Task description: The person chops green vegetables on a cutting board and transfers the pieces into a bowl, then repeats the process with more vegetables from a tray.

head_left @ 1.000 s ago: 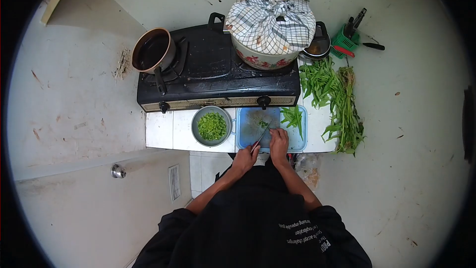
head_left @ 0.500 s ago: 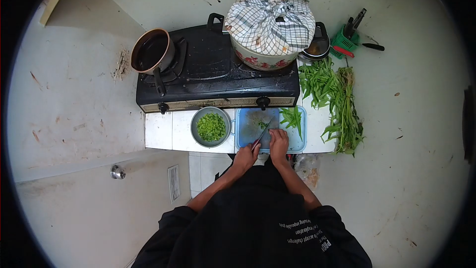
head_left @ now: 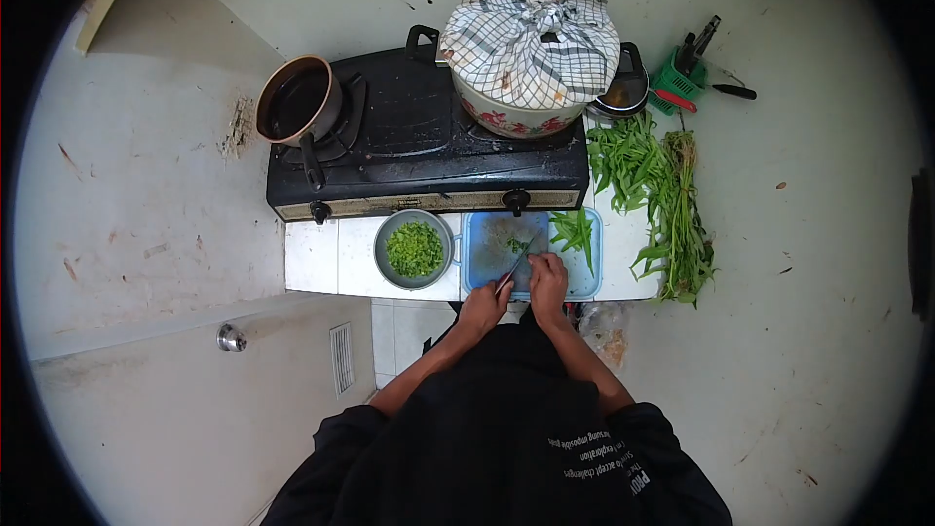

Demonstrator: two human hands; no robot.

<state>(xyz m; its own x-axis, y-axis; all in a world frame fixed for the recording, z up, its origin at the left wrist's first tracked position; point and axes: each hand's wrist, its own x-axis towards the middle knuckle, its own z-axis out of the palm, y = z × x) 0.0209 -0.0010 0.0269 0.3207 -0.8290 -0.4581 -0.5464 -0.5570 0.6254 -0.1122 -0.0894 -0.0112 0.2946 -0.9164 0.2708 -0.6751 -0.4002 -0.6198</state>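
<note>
In the head view, a knife (head_left: 506, 281) is gripped by its handle in the left hand (head_left: 484, 306), whose fingers are closed around it. The blade is slanted up and to the right over a blue tray (head_left: 575, 283). The right hand (head_left: 548, 282) is held low over the tray with bent fingers, just beside the blade; whether anything is pinched under them cannot be told, since the fingertips are hidden. A small pile of cut greens (head_left: 516, 244) is left near the blade's tip, and longer leaves (head_left: 573, 231) are laid in the tray's upper right part. Finely chopped greens (head_left: 415, 249) are held in a grey bowl (head_left: 381, 263), set just beside the tray on the left, and a leafy bundle (head_left: 685, 224) is laid at the counter's right end.

The right fingers could be nicked, as they are placed so near the edge of the blade; a slip on wet leaves or an uneven push would be cause enough. The tray is set close to the counter's front edge, so it could be tipped if leaned on. The bowl could be knocked by a stray left elbow, and its greens spilled.
</note>
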